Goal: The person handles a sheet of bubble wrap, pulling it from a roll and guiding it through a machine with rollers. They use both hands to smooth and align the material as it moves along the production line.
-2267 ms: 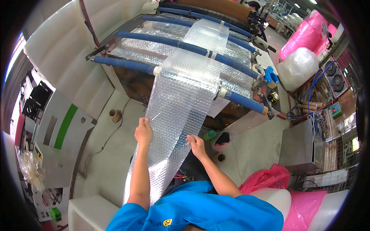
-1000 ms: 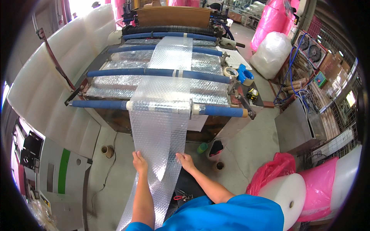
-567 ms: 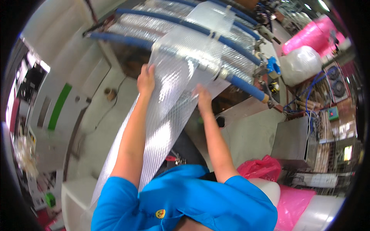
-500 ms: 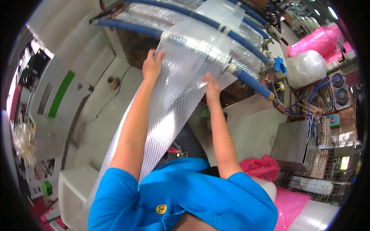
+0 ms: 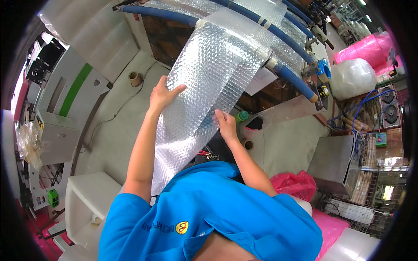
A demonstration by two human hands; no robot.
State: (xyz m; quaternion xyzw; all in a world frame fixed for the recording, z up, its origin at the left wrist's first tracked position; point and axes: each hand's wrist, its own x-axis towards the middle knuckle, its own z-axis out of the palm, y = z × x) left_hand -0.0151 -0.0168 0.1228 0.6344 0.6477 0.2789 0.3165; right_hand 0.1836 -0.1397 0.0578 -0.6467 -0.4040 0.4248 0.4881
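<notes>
A clear sheet of bubble wrap (image 5: 196,91) hangs from a blue-ended roller (image 5: 291,80) and runs down toward my lap. My left hand (image 5: 164,96) grips its left edge, thumb on top and fingers curled behind. On the opposite edge, lower down, my right hand (image 5: 226,126) pinches the sheet between thumb and fingers. Some fingertips of both hands are hidden behind the film. The bubbles lie in close rows, and the sheet's lower end passes beside my left arm, partly out of sight.
Beyond the roller stand more blue bars (image 5: 248,16) of the machine. A cardboard tube (image 5: 135,78) and cable lie on the floor at left. A white box (image 5: 89,191) stands lower left, a grey metal cabinet (image 5: 331,158) at right. Pink rolls (image 5: 363,48) are stacked far right.
Both hands have drawn back from the roller toward my body, bringing the bubble wrap with them. The view has shifted slightly, showing more floor near the machine.
</notes>
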